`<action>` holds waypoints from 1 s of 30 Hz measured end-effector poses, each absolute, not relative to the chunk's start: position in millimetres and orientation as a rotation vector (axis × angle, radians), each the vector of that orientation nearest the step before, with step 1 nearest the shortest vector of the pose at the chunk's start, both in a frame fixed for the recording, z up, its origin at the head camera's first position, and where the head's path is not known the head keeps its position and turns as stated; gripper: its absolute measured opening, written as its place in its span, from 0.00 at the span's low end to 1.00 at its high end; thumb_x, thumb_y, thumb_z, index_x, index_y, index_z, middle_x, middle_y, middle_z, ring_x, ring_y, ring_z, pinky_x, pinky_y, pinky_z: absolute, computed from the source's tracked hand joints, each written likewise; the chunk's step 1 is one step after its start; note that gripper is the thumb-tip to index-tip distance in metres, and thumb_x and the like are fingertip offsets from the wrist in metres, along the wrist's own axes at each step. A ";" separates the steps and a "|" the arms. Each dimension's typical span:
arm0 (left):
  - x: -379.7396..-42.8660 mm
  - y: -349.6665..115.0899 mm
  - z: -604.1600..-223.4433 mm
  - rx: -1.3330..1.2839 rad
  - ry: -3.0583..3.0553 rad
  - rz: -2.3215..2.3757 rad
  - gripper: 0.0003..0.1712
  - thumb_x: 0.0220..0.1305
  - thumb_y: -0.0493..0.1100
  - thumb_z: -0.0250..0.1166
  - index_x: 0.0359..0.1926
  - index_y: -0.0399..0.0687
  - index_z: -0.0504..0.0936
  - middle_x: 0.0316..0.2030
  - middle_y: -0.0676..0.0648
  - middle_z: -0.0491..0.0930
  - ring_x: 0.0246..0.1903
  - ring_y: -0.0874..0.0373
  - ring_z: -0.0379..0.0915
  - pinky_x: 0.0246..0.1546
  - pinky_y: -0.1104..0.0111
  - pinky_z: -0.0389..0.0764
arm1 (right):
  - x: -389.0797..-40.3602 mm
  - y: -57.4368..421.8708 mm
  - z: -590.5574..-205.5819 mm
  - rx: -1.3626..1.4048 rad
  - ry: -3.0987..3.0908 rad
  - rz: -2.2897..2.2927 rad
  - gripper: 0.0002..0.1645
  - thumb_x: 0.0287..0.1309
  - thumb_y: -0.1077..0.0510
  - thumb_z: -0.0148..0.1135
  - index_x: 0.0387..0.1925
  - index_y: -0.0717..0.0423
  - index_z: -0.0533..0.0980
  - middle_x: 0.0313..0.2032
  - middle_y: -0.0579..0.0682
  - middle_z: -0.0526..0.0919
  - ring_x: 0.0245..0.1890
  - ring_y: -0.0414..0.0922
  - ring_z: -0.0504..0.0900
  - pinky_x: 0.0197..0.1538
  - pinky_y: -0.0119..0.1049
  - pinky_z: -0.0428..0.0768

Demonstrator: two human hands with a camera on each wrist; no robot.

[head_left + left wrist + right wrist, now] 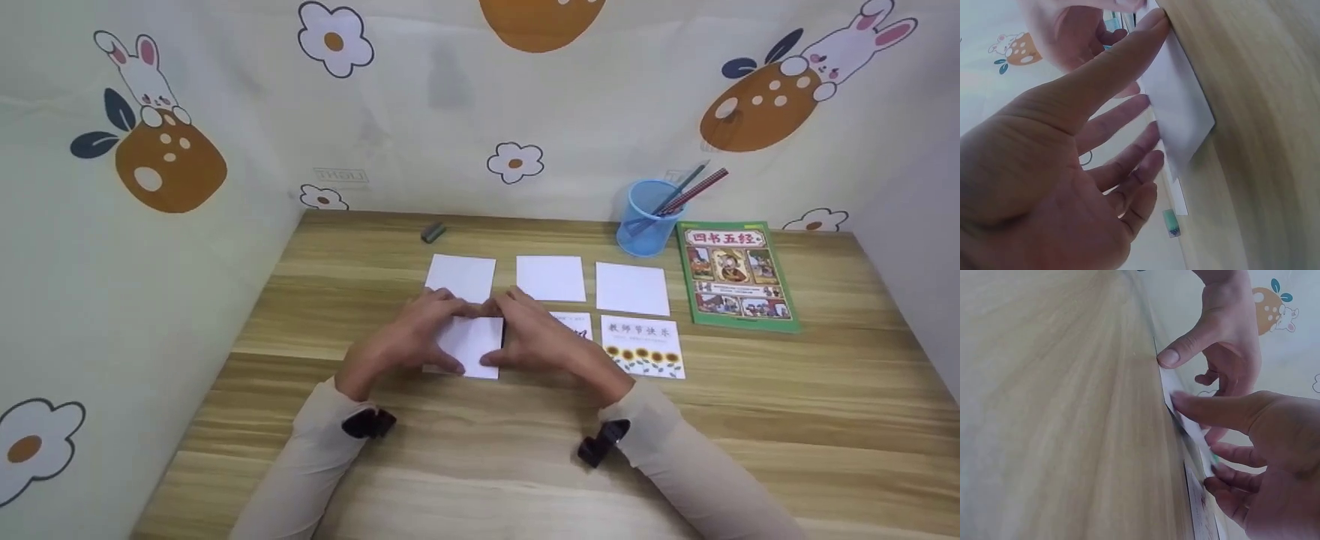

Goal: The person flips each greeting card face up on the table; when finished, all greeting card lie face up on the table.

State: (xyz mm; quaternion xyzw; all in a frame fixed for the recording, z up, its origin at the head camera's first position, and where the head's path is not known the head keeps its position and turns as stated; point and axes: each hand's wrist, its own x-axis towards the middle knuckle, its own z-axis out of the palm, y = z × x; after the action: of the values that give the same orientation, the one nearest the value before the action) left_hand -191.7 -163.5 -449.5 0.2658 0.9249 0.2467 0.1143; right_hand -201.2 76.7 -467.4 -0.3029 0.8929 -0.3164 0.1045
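Observation:
A square white card (474,341) lies at the front left of two rows of cards, between both hands. My left hand (405,330) holds its left side, the thumb at the near edge and fingers reaching to the far edge. My right hand (541,336) holds the right side the same way, its thumb on the near part of the card. At the far edge the fingertips of both hands come close together. The left wrist view shows the card's white face (1176,107) beneath the left thumb. A printed card (577,322) is partly hidden behind the right hand.
Three blank white cards (550,279) form the back row. A sunflower card (643,346) lies front right. Behind stand a blue pencil cup (646,225) and a small dark green block (433,232). A green-bordered book (739,276) lies at right. Patterned cloth walls (420,112) enclose the table.

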 end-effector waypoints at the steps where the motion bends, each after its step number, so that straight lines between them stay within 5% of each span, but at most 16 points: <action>1: -193.3 -162.9 -449.9 0.805 2.726 0.735 0.44 0.49 0.46 0.88 0.68 0.49 0.83 0.60 0.42 0.81 0.63 0.44 0.72 0.69 0.47 0.73 | -203.1 77.3 -466.7 -0.893 2.617 -0.983 0.39 0.56 0.50 0.84 0.65 0.56 0.76 0.60 0.56 0.78 0.57 0.52 0.76 0.64 0.48 0.79; 10: -199.1 -155.9 -449.0 0.771 2.895 1.056 0.36 0.53 0.40 0.87 0.64 0.48 0.84 0.57 0.41 0.77 0.58 0.45 0.75 0.61 0.53 0.80 | -213.0 77.5 -458.1 -0.767 2.356 -1.607 0.34 0.67 0.61 0.73 0.72 0.56 0.72 0.49 0.55 0.83 0.36 0.39 0.84 0.45 0.31 0.85; 15: -200.5 -152.5 -445.4 0.681 2.712 1.466 0.39 0.60 0.31 0.80 0.71 0.45 0.78 0.60 0.40 0.80 0.56 0.47 0.85 0.57 0.61 0.90 | -212.3 75.7 -453.6 -0.730 2.209 -1.910 0.29 0.75 0.53 0.68 0.71 0.58 0.73 0.53 0.54 0.90 0.44 0.43 0.90 0.50 0.33 0.89; 21: -200.1 -150.7 -446.2 0.665 2.218 1.812 0.48 0.63 0.21 0.67 0.81 0.43 0.64 0.77 0.36 0.68 0.69 0.37 0.78 0.63 0.61 0.86 | -211.2 75.0 -453.3 -0.807 2.160 -1.937 0.22 0.82 0.56 0.58 0.70 0.60 0.75 0.63 0.59 0.84 0.53 0.54 0.90 0.56 0.41 0.90; 25: -198.6 -151.9 -447.0 0.681 2.097 1.871 0.51 0.63 0.24 0.66 0.84 0.42 0.57 0.80 0.36 0.63 0.71 0.35 0.75 0.66 0.57 0.85 | -213.2 77.5 -452.6 -0.797 2.204 -1.924 0.24 0.79 0.64 0.58 0.71 0.60 0.74 0.64 0.59 0.83 0.52 0.54 0.89 0.53 0.38 0.90; 30: -200.1 -150.2 -448.8 0.649 2.137 1.912 0.48 0.64 0.24 0.63 0.83 0.43 0.59 0.74 0.35 0.70 0.66 0.38 0.79 0.61 0.57 0.88 | -216.8 82.2 -452.4 -0.751 2.445 -1.791 0.31 0.70 0.65 0.67 0.72 0.53 0.76 0.63 0.56 0.79 0.45 0.46 0.88 0.46 0.34 0.89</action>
State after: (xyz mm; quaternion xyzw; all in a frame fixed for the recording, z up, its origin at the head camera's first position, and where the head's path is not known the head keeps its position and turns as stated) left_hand -200.1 -150.2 -448.8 0.2198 0.7231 0.6470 0.1008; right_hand -216.8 82.2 -452.4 -0.2406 0.7830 -0.5736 0.0093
